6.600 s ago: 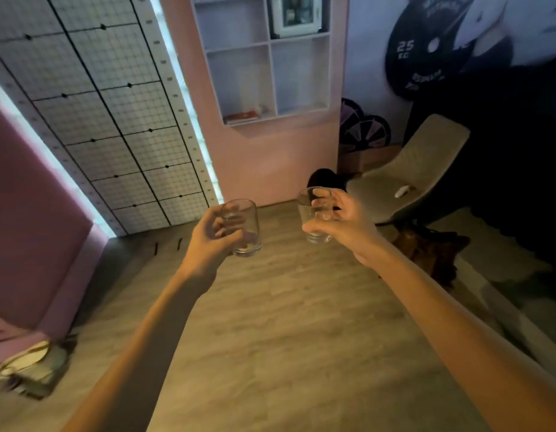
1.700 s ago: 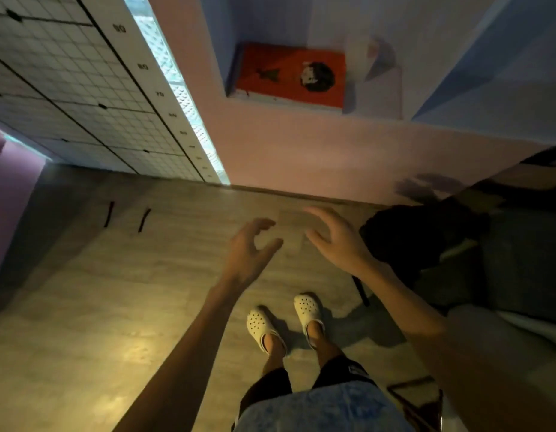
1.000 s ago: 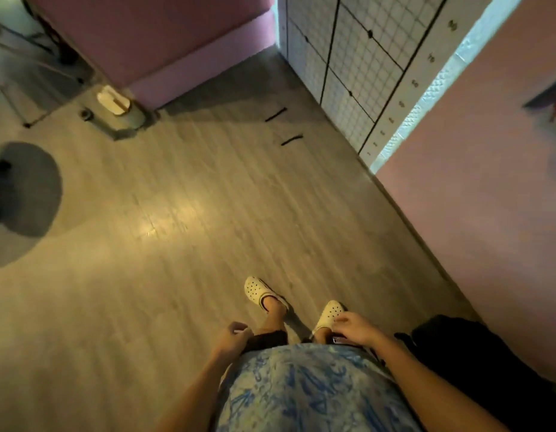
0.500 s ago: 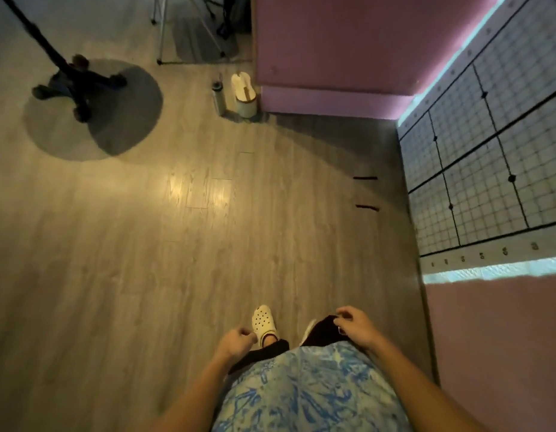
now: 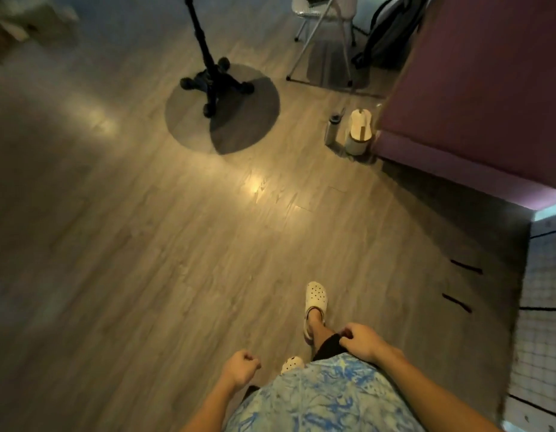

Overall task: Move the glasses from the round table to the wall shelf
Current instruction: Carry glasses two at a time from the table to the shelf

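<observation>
Your left hand [image 5: 241, 367] and right hand [image 5: 361, 341] hang loosely curled, empty, well short of black tripod stand [image 5: 214, 85]; white clog [image 5: 315, 299] nearer it; bottle [image 5: 332, 129], white bin [image 5: 359, 134] right of stand.

1. We find bare wooden floor [image 5: 146, 244] across the left and centre of the frame, open for passing.
2. In the upper centre a black wheeled stand [image 5: 213, 85] rises from the floor, its pole reaching the top edge.
3. At the upper right a metal-legged frame [image 5: 304, 7] and a dark bag [image 5: 385, 39] crowd the corner.
4. A bottle [image 5: 332, 129] and a white bin [image 5: 359, 135] stand just beside the purple wall [image 5: 473, 104], which closes off the right.
5. A grid panel [image 5: 544, 307] walls off the lower right edge.
</observation>
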